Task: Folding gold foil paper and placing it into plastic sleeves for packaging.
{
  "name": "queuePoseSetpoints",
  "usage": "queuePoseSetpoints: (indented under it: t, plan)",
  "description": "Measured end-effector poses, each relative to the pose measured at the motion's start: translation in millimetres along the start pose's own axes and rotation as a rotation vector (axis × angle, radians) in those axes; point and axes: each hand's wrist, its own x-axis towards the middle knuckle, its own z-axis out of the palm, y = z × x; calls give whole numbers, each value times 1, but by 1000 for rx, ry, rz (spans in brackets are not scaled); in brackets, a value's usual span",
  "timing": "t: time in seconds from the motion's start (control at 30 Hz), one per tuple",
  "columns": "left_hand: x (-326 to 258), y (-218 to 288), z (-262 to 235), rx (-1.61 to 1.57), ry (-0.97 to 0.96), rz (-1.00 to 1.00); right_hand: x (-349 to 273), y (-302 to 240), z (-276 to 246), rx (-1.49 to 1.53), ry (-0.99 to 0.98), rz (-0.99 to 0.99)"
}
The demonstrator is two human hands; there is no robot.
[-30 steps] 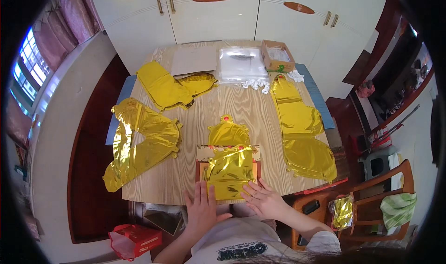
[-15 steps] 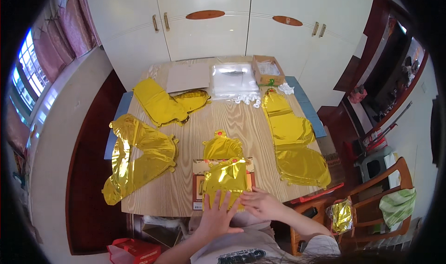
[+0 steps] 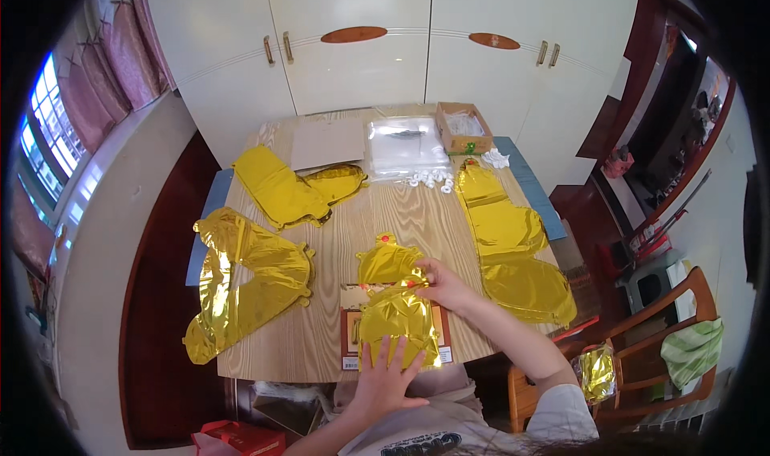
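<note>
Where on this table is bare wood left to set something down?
The table has a bare strip down the middle, between the left gold balloon pile and the right balloon pile. Crowded: the far edge with cardboard sheet, clear bags and box, and the near edge under both hands.

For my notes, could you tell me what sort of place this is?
Probably a room in a home: a wooden table in front of white cupboards, a pink curtain by a window, and a wooden chair.
</note>
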Motion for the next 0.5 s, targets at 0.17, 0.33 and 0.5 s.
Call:
queuePoseSetpoints:
  t: [0.17,0.33,0.5]
  plan:
    - [2,1,-1,-19,-24,2,10,-11,-19,-31,-114,62]
    - [1,0,-3,-27,-20,-5,12,-8,-10,-636,106,-478]
    - [1,0,-1,-14,-24,-13,-35,-26,19,-1005,-45,-703]
